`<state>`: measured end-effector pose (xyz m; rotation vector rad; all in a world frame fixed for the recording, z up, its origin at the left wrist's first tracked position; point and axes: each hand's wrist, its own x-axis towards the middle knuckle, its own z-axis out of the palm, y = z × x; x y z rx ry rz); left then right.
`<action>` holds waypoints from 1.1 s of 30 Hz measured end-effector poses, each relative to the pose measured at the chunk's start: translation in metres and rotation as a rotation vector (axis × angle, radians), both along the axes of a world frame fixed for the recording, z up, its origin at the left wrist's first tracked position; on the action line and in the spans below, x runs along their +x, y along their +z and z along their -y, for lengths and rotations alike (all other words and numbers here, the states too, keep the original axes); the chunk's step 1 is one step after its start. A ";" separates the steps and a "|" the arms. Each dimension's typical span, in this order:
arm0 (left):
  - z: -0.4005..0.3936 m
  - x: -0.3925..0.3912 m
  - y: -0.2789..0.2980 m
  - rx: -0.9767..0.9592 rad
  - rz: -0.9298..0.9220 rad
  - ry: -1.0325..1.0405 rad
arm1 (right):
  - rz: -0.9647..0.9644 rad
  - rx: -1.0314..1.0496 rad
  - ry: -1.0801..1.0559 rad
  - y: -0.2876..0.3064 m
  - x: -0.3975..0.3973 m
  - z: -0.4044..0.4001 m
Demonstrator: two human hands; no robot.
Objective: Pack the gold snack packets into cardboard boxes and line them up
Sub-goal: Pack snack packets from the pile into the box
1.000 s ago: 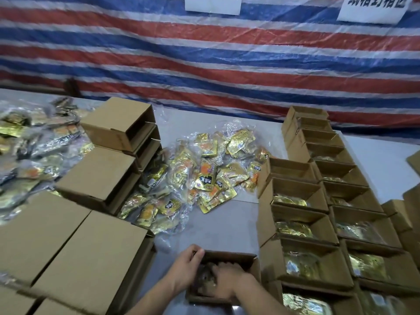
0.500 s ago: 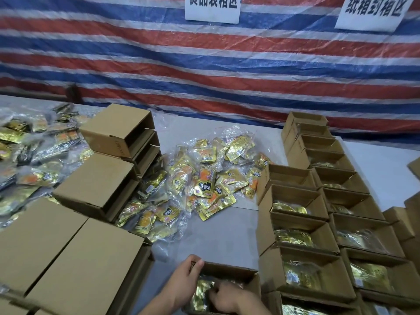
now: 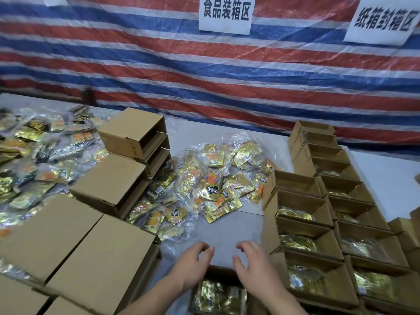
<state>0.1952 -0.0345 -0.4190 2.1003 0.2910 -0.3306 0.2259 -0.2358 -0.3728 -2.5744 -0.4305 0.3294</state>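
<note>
Head view, nearest first: open box (image 3: 218, 269) at the bottom edge, gold packets (image 3: 218, 296) already inside. Just above its far rim, left hand (image 3: 193, 267) and right hand (image 3: 254, 267), fingers loosely curled, holding nothing, a gap between them. To the right, two lines of filled boxes (image 3: 318, 226), running away toward the wall, touching side by side. To the left, closed cartons (image 3: 100, 267) stacked in steps. Mid-table (image 3: 227, 233), a loose heap of packets in clear bags (image 3: 218, 183); another heap (image 3: 34, 160) far left. Behind, striped tarp (image 3: 204, 71) with two white signs (image 3: 226, 14).
</note>
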 end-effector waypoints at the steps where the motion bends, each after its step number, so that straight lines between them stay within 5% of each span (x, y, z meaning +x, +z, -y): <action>1: 0.002 0.001 0.001 0.057 -0.004 -0.066 | -0.021 -0.089 0.050 -0.002 0.003 0.002; 4: 0.009 0.000 -0.001 0.173 -0.028 -0.205 | -0.159 -0.282 0.137 -0.011 0.001 -0.001; 10: 0.013 0.000 -0.005 0.184 0.020 -0.162 | -0.051 -0.321 0.079 -0.024 -0.006 -0.003; 14: 0.013 0.079 0.001 0.219 0.150 -0.014 | -0.125 -0.317 0.030 -0.014 0.016 -0.003; 20: 0.015 0.249 -0.009 0.654 0.029 -0.018 | -0.200 -0.097 -0.152 0.007 0.046 0.010; 27: 0.021 0.302 -0.059 0.877 -0.121 -0.070 | -0.135 0.020 -0.266 0.006 0.050 0.026; 33: 0.016 0.299 -0.055 0.701 -0.138 -0.061 | -0.187 0.177 -0.361 0.011 0.055 0.029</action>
